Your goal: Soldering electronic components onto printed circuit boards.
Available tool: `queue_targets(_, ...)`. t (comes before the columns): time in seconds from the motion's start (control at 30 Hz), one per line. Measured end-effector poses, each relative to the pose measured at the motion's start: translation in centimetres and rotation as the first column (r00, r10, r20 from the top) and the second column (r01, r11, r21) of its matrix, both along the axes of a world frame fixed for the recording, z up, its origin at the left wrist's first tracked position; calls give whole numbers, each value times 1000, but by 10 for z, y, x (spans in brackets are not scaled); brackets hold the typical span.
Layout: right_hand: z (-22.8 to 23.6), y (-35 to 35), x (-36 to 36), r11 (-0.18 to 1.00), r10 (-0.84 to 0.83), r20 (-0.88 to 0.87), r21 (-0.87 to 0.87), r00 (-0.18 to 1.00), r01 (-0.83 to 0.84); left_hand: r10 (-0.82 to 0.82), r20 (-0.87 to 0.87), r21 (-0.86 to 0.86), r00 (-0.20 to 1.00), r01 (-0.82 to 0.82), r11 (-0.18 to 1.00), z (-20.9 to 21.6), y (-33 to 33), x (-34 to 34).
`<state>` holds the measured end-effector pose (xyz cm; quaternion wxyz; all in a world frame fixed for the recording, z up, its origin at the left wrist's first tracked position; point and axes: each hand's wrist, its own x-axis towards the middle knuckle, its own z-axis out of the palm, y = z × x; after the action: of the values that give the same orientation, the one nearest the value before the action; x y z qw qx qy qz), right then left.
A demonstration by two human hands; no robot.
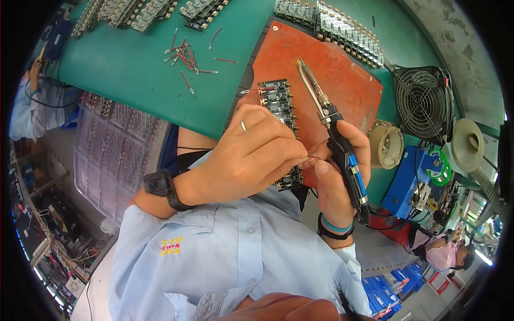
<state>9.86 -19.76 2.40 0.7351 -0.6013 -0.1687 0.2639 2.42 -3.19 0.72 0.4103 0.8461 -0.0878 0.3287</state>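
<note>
My left hand (pixel 251 147), with a ring and a black wrist device, is closed in a pinch over the lower part of a dark circuit board panel (pixel 277 99). A thin red and black wire lead (pixel 315 157) shows at its fingertips, close to the right hand's fingers. In my right hand (pixel 334 195) is a soldering iron (pixel 336 134) with a black and blue handle, its metal tip pointing up and away over the orange-red mat (pixel 332 75). Another wire lead (pixel 256 91) lies across the panel's far end. My left fingers hide part of the panel.
Several loose wire leads (pixel 184 56) lie on the green bench (pixel 134 69). Stacked boards (pixel 350 35) stand behind the mat. At right are a black fan (pixel 423 101), a round holder (pixel 386 147) and a blue device (pixel 404 182) with a green spool (pixel 440 168). Other people sit farther off.
</note>
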Motion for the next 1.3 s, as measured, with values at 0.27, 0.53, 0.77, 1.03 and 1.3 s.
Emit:
queue_targets(0.27, 1, -1, 5, 998, 60, -77, -7, 995, -61, -34, -6, 148, 999, 35, 988, 3, 9, -1)
queue_targets(0.53, -7, 0, 6, 980, 104, -22, 175, 994, -98, -16, -79, -42, 997, 13, 999, 0, 3, -2)
queue_targets(0.77, -3, -7, 7, 996, -91, 286, 4, 954, 94, -29, -211, -164, 977, -6, 986, 5, 10, -8)
queue_targets(1.03, -8, -2, 0, 992, 75, 460, -122, 885, -20, -67, -260, -199, 963, 15, 980, 3, 4, -9)
queue_targets(1.3, -9, -5, 2, 969, 125, 596, -243, 793, 30, -139, -329, -271, 934, 47, 962, 3, 2, -14)
